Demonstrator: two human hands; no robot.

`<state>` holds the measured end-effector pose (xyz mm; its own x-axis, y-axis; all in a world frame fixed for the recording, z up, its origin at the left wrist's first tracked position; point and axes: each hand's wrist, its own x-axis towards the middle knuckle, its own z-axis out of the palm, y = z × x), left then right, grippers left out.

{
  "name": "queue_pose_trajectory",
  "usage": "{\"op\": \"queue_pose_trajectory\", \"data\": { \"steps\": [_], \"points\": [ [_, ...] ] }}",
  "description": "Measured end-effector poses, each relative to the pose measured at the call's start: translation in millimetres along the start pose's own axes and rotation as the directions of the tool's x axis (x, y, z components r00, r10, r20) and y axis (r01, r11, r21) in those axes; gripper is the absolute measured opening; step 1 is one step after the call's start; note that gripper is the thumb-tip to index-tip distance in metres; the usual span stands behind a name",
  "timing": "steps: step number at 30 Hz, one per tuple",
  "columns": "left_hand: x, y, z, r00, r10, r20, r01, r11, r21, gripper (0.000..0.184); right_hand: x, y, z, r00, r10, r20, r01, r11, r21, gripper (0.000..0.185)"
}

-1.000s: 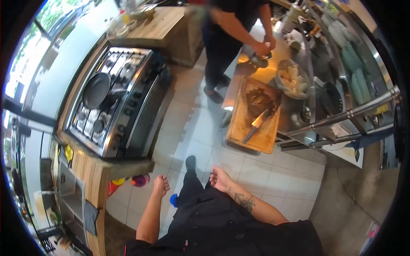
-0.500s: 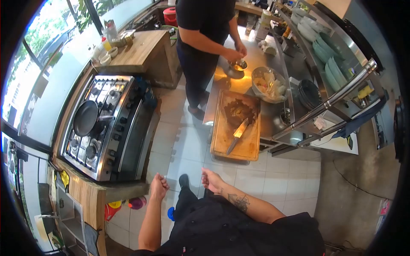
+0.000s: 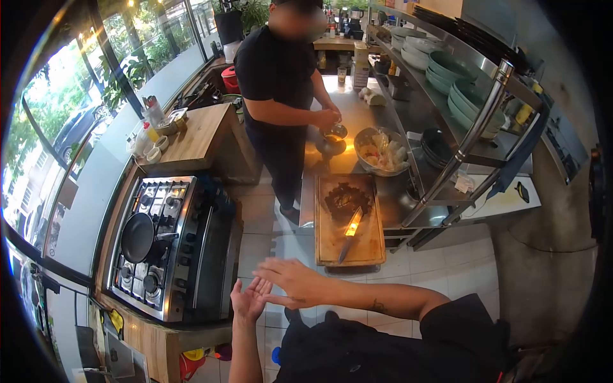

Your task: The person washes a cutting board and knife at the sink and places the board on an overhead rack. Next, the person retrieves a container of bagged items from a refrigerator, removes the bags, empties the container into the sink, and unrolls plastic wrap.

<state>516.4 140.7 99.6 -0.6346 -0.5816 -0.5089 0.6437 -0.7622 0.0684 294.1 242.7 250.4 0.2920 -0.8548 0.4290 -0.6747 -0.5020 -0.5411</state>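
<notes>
Close to the wearer's body, the two bare hands meet in view: the left hand point(image 3: 248, 302) palm up with fingers uncurled, the right hand point(image 3: 292, 279) reaching across, back showing, fingers straight and together, thumb set wide of them. Half a second ago both were loosely curled and well apart. The right hand covers part of the left hand's fingers, so whether they touch, or anything lies between them, cannot be told.

Just beyond, on the near end of a steel tabletop point(image 3: 343, 165), lies a wooden board point(image 3: 327, 246), its long axis running away from the wearer. A knife point(image 3: 350, 236) rests on it, handle toward the wearer, blade slanting away and slightly right, bright with glare. Its tip meets a dark brown heap point(image 3: 341, 196), too indistinct to identify.

To the left, a black pan point(image 3: 136, 237) sits on the stove point(image 3: 181, 255), handle pointing right.

Past the board stands a large bowl point(image 3: 378, 170) of pale, mixed contents, hard to make out. Farther off, a person point(image 3: 274, 80) in black holds a small bowl point(image 3: 336, 135) over the tabletop; the head, cut off before, now shows, blurred.
</notes>
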Motion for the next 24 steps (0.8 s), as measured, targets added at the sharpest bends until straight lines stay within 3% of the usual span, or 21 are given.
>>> {"op": "queue_pose_trajectory", "data": {
  "steps": [4, 8, 10, 12, 13, 15, 16, 17, 18, 19, 20, 22, 24],
  "points": [
    [2.0, -21.2, 24.5, 0.996, -0.026, 0.080, 0.015, 0.990, 0.143, 0.074, -4.8, 30.1, 22.4, 0.998, 0.057, 0.031, -0.055, 0.997, -0.051, 0.060],
    [0.4, -31.6, 4.1, 0.998, -0.006, -0.063, 0.011, 0.997, 0.079, 0.074, -33.5, 30.6, 45.3, 0.994, 0.081, 0.080, -0.083, 0.996, 0.022, 0.060],
    [1.7, -38.0, -15.9, 0.997, 0.006, -0.082, 0.001, 0.997, 0.082, 0.074, -51.8, 31.5, 60.0, 0.978, 0.171, 0.122, -0.182, 0.979, 0.089, 0.060],
    [0.6, -42.3, -59.0, 0.991, 0.002, -0.133, 0.024, 0.981, 0.191, 0.072, -67.6, 37.3, 71.5, 0.976, 0.171, 0.131, -0.191, 0.970, 0.153, 0.057],
    [-0.3, -43.8, -78.2, 0.997, -0.017, -0.069, 0.034, 0.969, 0.247, 0.068, -79.0, 35.0, 82.0, 0.975, 0.174, 0.138, -0.202, 0.953, 0.226, 0.054],
    [18.5, -37.1, -172.9, 0.987, 0.066, -0.146, 0.008, 0.888, 0.460, 0.051, -95.0, 28.1, 81.3, 0.904, 0.312, 0.292, -0.377, 0.904, 0.203, 0.046],
    [-27.9, -42.4, -127.5, 0.915, 0.279, -0.292, 0.149, 0.438, 0.886, 0.045, -130.0, 47.0, 117.7, 0.917, 0.338, 0.214, -0.372, 0.917, 0.144, 0.050],
    [-36.3, -35.1, -157.1, 0.905, 0.350, -0.241, 0.280, -0.064, 0.958, 0.044, -135.4, 41.5, 100.8, 0.769, 0.459, 0.446, -0.584, 0.787, 0.198, 0.052],
    [-57.8, -42.9, -178.0, 0.846, 0.511, -0.148, 0.378, -0.381, 0.843, 0.047, -157.5, 55.9, 104.5, 0.794, 0.379, 0.475, -0.530, 0.815, 0.237, 0.052],
    [-71.9, -39.3, -231.4, 0.882, 0.468, -0.056, 0.378, -0.630, 0.678, 0.046, -184.8, 67.3, 109.7, 0.757, 0.427, 0.495, -0.572, 0.800, 0.184, 0.053],
    [-92.4, -41.0, -241.1, 0.874, 0.477, -0.095, 0.408, -0.613, 0.677, 0.046, -211.4, 78.4, 112.7, 0.722, 0.482, 0.495, -0.608, 0.784, 0.124, 0.054],
    [-122.1, -38.3, -241.2, 0.781, 0.366, -0.505, 0.608, -0.628, 0.485, 0.053, -258.5, 92.2, 107.8, 0.625, 0.605, 0.493, -0.689, 0.724, -0.014, 0.056],
    [-150.6, -39.2, -294.4, 0.782, 0.416, -0.465, 0.623, -0.556, 0.550, 0.055, -321.0, 115.4, 110.8, 0.514, 0.678, 0.525, -0.721, 0.673, -0.164, 0.056]
  ]
}}
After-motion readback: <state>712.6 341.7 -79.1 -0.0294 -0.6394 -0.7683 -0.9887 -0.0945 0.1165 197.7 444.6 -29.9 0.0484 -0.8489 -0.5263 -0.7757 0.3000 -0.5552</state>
